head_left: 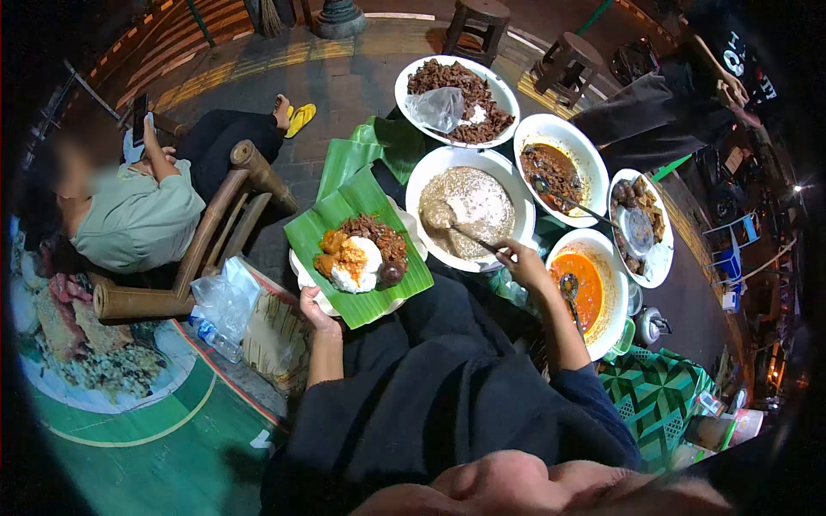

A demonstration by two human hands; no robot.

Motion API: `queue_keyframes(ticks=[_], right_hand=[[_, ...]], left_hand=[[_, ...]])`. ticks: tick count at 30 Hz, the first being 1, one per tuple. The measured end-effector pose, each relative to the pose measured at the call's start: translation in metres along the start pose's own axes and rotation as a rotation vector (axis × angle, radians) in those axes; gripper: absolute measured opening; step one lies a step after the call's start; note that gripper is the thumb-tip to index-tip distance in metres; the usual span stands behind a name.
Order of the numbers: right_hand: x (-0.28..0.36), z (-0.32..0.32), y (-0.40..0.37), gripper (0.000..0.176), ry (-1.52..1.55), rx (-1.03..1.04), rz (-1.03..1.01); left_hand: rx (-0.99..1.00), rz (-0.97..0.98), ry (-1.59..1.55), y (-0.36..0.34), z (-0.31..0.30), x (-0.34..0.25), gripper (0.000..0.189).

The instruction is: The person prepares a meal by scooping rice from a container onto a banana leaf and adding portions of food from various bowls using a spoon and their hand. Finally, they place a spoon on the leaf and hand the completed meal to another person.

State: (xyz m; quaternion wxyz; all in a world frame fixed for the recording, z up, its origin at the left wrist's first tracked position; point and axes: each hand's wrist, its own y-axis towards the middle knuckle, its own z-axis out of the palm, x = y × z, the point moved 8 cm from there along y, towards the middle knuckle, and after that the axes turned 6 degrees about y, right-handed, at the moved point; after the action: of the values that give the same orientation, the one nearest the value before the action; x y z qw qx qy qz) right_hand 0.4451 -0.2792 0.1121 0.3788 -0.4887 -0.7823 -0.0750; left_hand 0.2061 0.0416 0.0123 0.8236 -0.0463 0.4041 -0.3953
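Observation:
My left hand (319, 311) grips the near left edge of a white plate (303, 273) lined with a green banana leaf (404, 295). White rice (358, 265) with orange sauce, shredded brown food (385, 236) and a dark round piece (391, 273) lie on the leaf. My right hand (521, 262) is closed on the handle of a ladle (475, 237), whose bowl end rests in the pale, thick food of a large white basin (419, 172). Right of that hand, an orange sauce (579, 279) with its own spoon fills another white bowl.
More white bowls of brown food (465, 90) (551, 163) (641, 219) stand beyond and right. A seated person (138, 215) holds a phone at left, near a bamboo chair (215, 228). Another person (662, 103) stands at upper right. Stools (473, 26) stand behind; a plastic bottle (215, 338) lies at left.

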Motion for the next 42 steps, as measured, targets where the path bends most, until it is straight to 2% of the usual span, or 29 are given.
queue_keyframes(ticks=[4, 6, 9, 10, 12, 14, 18, 20, 21, 22, 24, 26, 31, 36, 38, 40, 42], right_hand=[[0.016, -0.034, -0.031, 0.02, -0.336, -0.206, -0.096], [0.004, -0.037, -0.039, 0.019, -0.463, -0.203, 0.017], [0.005, -0.028, -0.05, 0.019, -0.492, -0.125, 0.0], [-0.002, -0.028, -0.051, 0.019, -0.49, -0.124, -0.005], [-0.013, -0.022, -0.047, 0.019, -0.258, -0.001, -0.016], [-0.021, -0.027, -0.042, 0.02, -0.208, 0.046, 0.098], [0.022, -0.056, -0.047, 0.018, -0.16, 0.015, 0.03], [0.054, -0.072, -0.051, 0.018, -0.126, -0.04, 0.009], [0.072, -0.078, -0.05, 0.019, -0.109, -0.09, -0.118], [0.078, -0.077, -0.049, 0.019, -0.11, -0.095, -0.119], [0.107, -0.074, -0.05, 0.019, -0.121, -0.154, -0.266], [0.119, -0.058, -0.048, 0.019, -0.12, -0.118, -0.324], [0.138, -0.035, -0.055, 0.022, -0.286, -0.276, -0.318], [0.121, -0.035, -0.043, 0.022, -0.245, -0.288, -0.294], [0.084, -0.038, -0.033, 0.023, 0.114, -0.124, -0.134], [0.056, -0.054, -0.035, 0.022, 0.128, -0.159, -0.027], [0.042, -0.068, -0.043, 0.02, -0.136, -0.281, -0.137]], left_hand=[[-0.01, 0.036, 0.02, -0.005, -0.005, -0.004, 0.041], [0.009, 0.055, 0.034, -0.008, -0.001, -0.007, 0.041], [-0.005, 0.031, 0.034, -0.011, 0.003, -0.004, 0.041], [-0.006, 0.036, 0.034, -0.012, 0.003, -0.003, 0.041], [0.026, 0.035, -0.006, -0.01, 0.007, 0.001, 0.043], [-0.03, 0.02, 0.032, 0.0, -0.001, 0.006, 0.045], [0.049, -0.021, -0.019, 0.0, 0.016, 0.012, 0.047], [0.012, -0.056, 0.005, -0.008, 0.028, 0.013, 0.047], [-0.006, -0.064, 0.026, -0.005, 0.03, 0.015, 0.047], [-0.001, -0.064, 0.025, -0.006, 0.034, 0.016, 0.047], [0.027, -0.128, 0.005, -0.011, 0.047, 0.022, 0.052], [0.051, -0.129, -0.02, -0.011, 0.055, 0.026, 0.05], [0.033, -0.169, 0.005, -0.013, 0.063, 0.032, 0.049], [-0.025, -0.171, 0.025, -0.013, 0.056, 0.026, 0.048], [0.01, -0.124, 0.025, -0.006, 0.046, 0.028, 0.046], [0.012, -0.116, 0.033, -0.009, 0.045, 0.023, 0.044], [0.0, -0.07, 0.064, -0.007, 0.038, 0.015, 0.043]])
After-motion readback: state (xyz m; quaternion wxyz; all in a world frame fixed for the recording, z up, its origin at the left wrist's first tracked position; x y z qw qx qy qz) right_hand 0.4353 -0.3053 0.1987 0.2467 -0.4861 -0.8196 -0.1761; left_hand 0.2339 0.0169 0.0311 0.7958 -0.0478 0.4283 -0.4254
